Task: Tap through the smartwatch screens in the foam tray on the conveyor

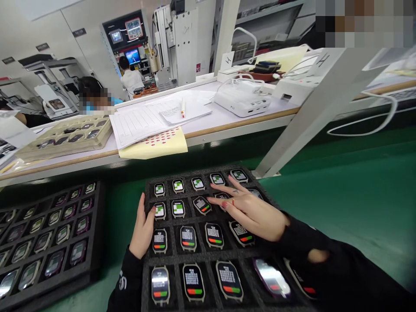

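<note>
A black foam tray (208,255) holds rows of smartwatch bodies without straps, their screens lit. My left hand (143,227) lies along the tray's left edge, thumb on a watch (159,211) with a green and white screen. Over the second row, my right hand (248,210) has its fingers spread; one fingertip is at a tilted watch (202,205) showing text above a red and green bar. The whole far row, including one watch (178,186), shows green and white screens. Nearer rows, such as this watch (194,281), show text with red and green bars. My right forearm hides some pockets.
Another black foam tray (94,260) with watches lies at left. Beyond is a bench with papers (139,121), a pen (183,108), a white multi-port box (240,102) and a beige parts tray (65,145). A slanted white post (302,117) stands right. People sit farther back.
</note>
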### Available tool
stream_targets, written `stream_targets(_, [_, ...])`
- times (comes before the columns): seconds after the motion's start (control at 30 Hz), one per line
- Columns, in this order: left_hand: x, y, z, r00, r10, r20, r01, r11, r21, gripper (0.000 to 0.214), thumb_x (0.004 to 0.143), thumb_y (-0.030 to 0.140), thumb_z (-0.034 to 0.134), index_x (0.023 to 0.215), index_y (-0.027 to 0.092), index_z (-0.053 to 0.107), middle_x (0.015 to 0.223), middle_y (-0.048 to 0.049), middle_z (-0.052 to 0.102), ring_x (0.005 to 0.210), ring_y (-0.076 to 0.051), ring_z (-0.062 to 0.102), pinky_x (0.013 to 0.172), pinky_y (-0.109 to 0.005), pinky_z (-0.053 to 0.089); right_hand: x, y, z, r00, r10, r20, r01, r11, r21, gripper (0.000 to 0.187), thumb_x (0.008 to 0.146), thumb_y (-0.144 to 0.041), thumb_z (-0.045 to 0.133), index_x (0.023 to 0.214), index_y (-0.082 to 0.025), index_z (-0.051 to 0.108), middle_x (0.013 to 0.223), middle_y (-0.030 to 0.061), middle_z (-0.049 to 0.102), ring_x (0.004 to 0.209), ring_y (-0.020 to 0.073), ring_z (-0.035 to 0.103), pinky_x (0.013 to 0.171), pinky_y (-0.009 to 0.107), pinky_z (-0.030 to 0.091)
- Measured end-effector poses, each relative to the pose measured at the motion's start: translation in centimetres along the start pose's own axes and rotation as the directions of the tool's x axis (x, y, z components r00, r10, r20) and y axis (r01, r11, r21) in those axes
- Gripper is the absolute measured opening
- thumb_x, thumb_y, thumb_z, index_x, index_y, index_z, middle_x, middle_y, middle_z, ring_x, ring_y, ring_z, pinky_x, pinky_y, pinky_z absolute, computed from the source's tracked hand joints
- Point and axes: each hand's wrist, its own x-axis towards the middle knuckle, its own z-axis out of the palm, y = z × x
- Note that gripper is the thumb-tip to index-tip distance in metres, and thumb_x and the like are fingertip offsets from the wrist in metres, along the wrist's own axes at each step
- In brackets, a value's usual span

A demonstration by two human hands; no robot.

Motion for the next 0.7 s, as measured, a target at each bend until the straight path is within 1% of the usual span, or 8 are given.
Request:
stream_targets(0.1, [0.1,0.0,0.0,0.999,-0.034,-0.011,0.033,0.999,-0.031,0.066,0.095,0.049,0.042,0.153,0.024,0.022,0.160,-0.0024,0.024,0.148,-0.020,0.021,0.123,-0.039,0.018,-0.5,0.2,-0.9,0.999,0.019,-0.044,-0.019,1.000,-0.003,0.049,0.104,-0.023,0.024,0.119,-0.017,0.070,0.120,0.0064,0.068,0.133,0.0294,0.046,0.117,0.066,0.015])
stream_targets(0.23, [0.0,0.4,0.0,0.998,-0.059,-0.023,0.057,0.996,-0.070,0.061,0.095,0.052,0.042,0.149,0.024,0.033,0.157,-0.0013,0.031,0.146,-0.020,0.026,0.123,-0.038,0.019,-1.5,-0.2,-1.5,0.998,0.045,-0.037,-0.046,0.999,-0.019,0.044,0.104,-0.022,0.028,0.124,-0.014,0.066,0.122,0.0088,0.067,0.132,0.0304,0.047,0.116,0.067,0.020])
stream_targets(0.3, [0.0,0.6,0.1,0.997,-0.065,-0.030,0.062,0.994,-0.088,0.058,0.095,0.053,0.042,0.146,0.025,0.038,0.155,-0.0007,0.035,0.145,-0.020,0.029,0.123,-0.037,0.021,-1.8,-0.7,-1.2,0.997,0.045,-0.069,-0.046,0.999,-0.009,0.044,0.104,-0.022,0.028,0.129,-0.012,0.062,0.126,0.0104,0.065,0.134,0.0294,0.044,0.117,0.065,0.018])
stream_targets(0.37, [0.0,0.8,0.1,0.997,-0.070,-0.035,0.066,0.993,-0.101,0.057,0.095,0.053,0.043,0.145,0.026,0.040,0.154,-0.0003,0.038,0.144,-0.020,0.031,0.122,-0.037,0.023,-1.8,-1.1,-0.4,0.996,0.021,-0.090,-0.021,1.000,0.004,0.044,0.105,-0.020,0.027,0.133,-0.011,0.058,0.129,0.0111,0.063,0.136,0.0275,0.041,0.119,0.062,0.017])
stream_targets(0.43, [-0.1,0.9,0.0,0.996,-0.078,-0.038,0.074,0.992,-0.104,0.056,0.095,0.053,0.044,0.144,0.026,0.042,0.153,-0.0006,0.039,0.143,-0.021,0.032,0.122,-0.037,0.024,-1.5,-1.3,0.6,0.997,-0.012,-0.081,0.013,1.000,0.013,0.044,0.105,-0.019,0.026,0.134,-0.010,0.057,0.129,0.0112,0.063,0.137,0.0261,0.040,0.119,0.059,0.018])
stream_targets(0.53, [-0.3,1.1,-0.1,0.995,-0.094,-0.039,0.090,0.991,-0.097,0.056,0.095,0.052,0.045,0.144,0.026,0.042,0.153,0.0000,0.039,0.143,-0.021,0.032,0.122,-0.038,0.024,-1.0,-1.2,1.8,0.998,-0.033,-0.044,0.034,0.999,0.010,0.044,0.104,-0.019,0.027,0.131,-0.008,0.060,0.125,0.0124,0.066,0.136,0.0268,0.042,0.118,0.059,0.023])
stream_targets(0.6, [-0.4,1.2,-0.1,0.994,-0.105,-0.037,0.101,0.991,-0.091,0.056,0.095,0.052,0.045,0.145,0.027,0.041,0.154,0.0005,0.038,0.143,-0.021,0.032,0.121,-0.038,0.024,-0.9,-1.0,1.9,0.999,-0.036,-0.040,0.037,0.999,0.009,0.044,0.104,-0.019,0.026,0.130,-0.007,0.060,0.125,0.0130,0.065,0.136,0.0269,0.041,0.119,0.058,0.023])
stream_targets(0.7, [-0.3,1.4,-0.1,0.993,-0.115,-0.037,0.112,0.990,-0.089,0.057,0.095,0.052,0.046,0.145,0.027,0.040,0.154,0.0001,0.038,0.143,-0.021,0.032,0.121,-0.038,0.025,-1.3,-0.5,0.8,0.995,-0.023,-0.100,0.025,1.000,0.018,0.044,0.105,-0.019,0.025,0.131,-0.007,0.058,0.129,0.0127,0.063,0.137,0.0255,0.040,0.120,0.057,0.021])
